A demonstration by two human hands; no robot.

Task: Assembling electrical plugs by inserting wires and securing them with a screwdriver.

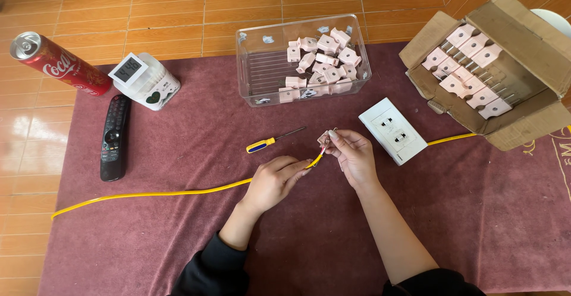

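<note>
1. Left hand pinching yellow cable near its stripped end, above maroon cloth
2. Right hand gripping small pink plug part at cable tip, mid-cloth
3. Yellow-handled screwdriver lying just behind hands, untouched
4. White wall socket just right of right hand
5. Clear bin of pink plugs behind; cardboard box of plugs far right
6. Remote, soda can, small clock far left

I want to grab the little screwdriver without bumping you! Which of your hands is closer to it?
Left. The left hand lies just below the yellow-handled screwdriver, pinching the yellow cable. The right hand is farther off to its right, holding a small pink plug.
</note>
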